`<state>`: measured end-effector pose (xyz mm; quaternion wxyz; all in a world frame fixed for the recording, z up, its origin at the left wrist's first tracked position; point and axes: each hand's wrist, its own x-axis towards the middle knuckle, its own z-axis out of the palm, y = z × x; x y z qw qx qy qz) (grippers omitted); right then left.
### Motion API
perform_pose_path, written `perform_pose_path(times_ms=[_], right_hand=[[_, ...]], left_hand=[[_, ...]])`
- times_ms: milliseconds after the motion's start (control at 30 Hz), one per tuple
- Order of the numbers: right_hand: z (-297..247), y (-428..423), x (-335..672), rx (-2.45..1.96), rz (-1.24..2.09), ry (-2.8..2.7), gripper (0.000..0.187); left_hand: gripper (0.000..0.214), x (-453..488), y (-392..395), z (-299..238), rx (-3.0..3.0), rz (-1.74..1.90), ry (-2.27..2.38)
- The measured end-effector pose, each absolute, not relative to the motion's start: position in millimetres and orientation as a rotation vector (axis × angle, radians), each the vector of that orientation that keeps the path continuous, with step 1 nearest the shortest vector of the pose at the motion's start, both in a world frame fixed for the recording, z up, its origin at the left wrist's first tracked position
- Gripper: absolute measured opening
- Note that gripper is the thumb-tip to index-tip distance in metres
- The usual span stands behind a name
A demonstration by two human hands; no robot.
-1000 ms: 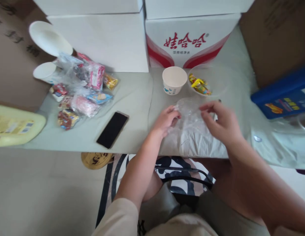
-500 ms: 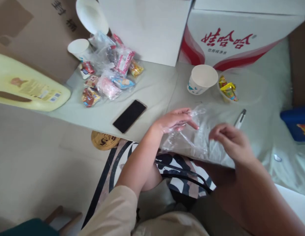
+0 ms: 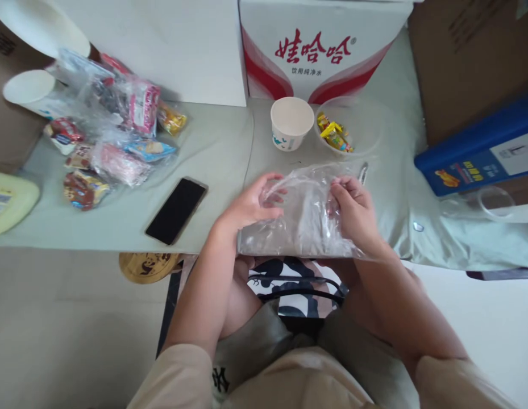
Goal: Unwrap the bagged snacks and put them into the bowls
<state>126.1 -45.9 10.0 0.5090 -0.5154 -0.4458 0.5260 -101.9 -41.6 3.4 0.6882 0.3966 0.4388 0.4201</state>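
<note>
A clear plastic bag (image 3: 304, 218) lies crumpled at the table's front edge, between my two hands. My right hand (image 3: 353, 204) is closed, pinching the bag's upper right part between thumb and fingers. At the bag's left side, my left hand (image 3: 255, 204) is curved and open, thumb and fingers apart, with the film against its fingertips. Whether those fingers are inside the bag or behind it, I cannot tell. Just beyond stand a white paper cup (image 3: 292, 125) and a clear plastic bowl (image 3: 360, 128) with yellow-wrapped candies (image 3: 335, 135). A pen (image 3: 364, 172) shows partly behind my right hand.
A black phone (image 3: 177, 210) lies to the left. Farther left are a heap of wrapped snacks (image 3: 119, 162), another paper cup (image 3: 36, 94) and a pale yellow jug (image 3: 10, 201). A white carton (image 3: 319, 57) stands behind; a blue box (image 3: 472, 159) and a clear cup (image 3: 494, 203) are right.
My right hand has come to the bag and now pinches it. My left hand's fingers have spread, and the bag is opened out wider. The view has turned toward the right.
</note>
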Motion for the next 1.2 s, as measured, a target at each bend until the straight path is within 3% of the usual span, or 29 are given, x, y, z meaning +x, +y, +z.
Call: perform_pose_path(times_ms=[133, 367, 600, 900, 1100, 1200], right_hand=[[9.3, -40.3, 150.6, -1.373, 1.182, -0.948, 0.025], [7.8, -32.6, 172.7, -1.387, 1.14, -0.804, 0.028], [1.0, -35.8, 165.6, -1.236, 1.281, -1.008, 0.053], [2.5, -35.3, 164.3, -1.371, 1.267, -0.89, 0.053], [1.9, -31.1, 162.6, -1.352, 1.132, -0.662, 0.059], [5.0, -31.8, 163.1, -1.312, 1.071, -0.614, 0.047]], left_hand=[[0.031, -92.3, -35.7, -5.6, 0.814, 1.078, 1.193], [0.026, -91.7, -20.4, -0.8, 0.562, 1.322, 1.07], [0.029, -95.5, -13.3, -2.0, 0.386, 1.371, 1.148], [0.03, -95.9, -14.9, -6.5, 0.548, 1.277, 1.429], [0.051, -96.0, -24.3, -4.0, 0.68, 1.139, 1.321], [0.049, -97.7, -24.6, -8.5, 0.717, 1.281, 1.362]])
